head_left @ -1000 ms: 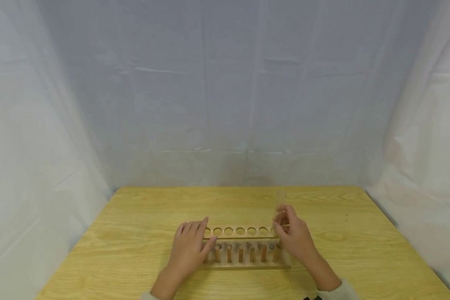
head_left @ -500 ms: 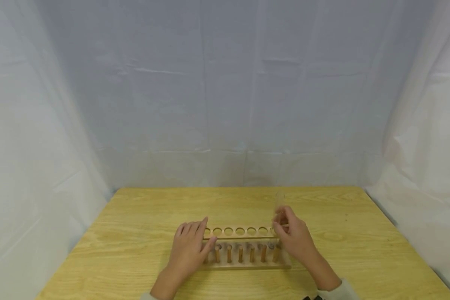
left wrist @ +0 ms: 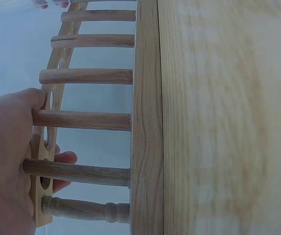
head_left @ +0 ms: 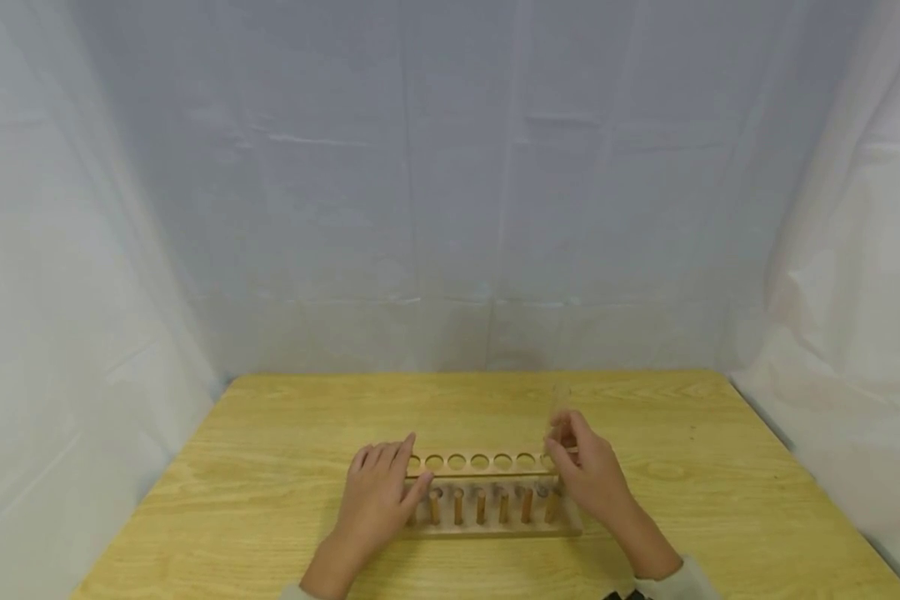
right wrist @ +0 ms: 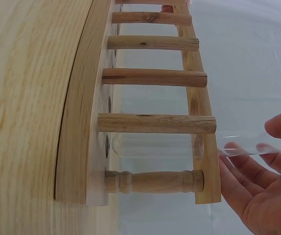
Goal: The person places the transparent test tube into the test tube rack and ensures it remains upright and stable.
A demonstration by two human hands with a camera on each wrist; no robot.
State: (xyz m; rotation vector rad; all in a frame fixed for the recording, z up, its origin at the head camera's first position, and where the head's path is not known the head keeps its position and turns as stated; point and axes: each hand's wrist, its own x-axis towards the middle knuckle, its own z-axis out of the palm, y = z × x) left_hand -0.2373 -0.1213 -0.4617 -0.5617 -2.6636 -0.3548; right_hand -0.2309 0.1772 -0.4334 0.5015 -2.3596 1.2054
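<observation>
A wooden test tube rack (head_left: 492,534) stands on the table, with a holed top bar and a row of upright pegs. My left hand (head_left: 375,492) grips the left end of the top bar. The thumb lies in front and the fingers (left wrist: 66,156) reach behind it in the left wrist view. At the other end my right hand (head_left: 594,473) holds a clear glass test tube (right wrist: 152,146), its thumb and fingers curled about the upper part. The tube passes through the end hole of the top bar, its rounded bottom close over the rack's base.
The wood-grain table (head_left: 285,433) extends around the rack on all sides. Pale plastic sheeting (head_left: 450,208) hangs behind the table and along both sides. No tubes stand in the rack's other visible holes.
</observation>
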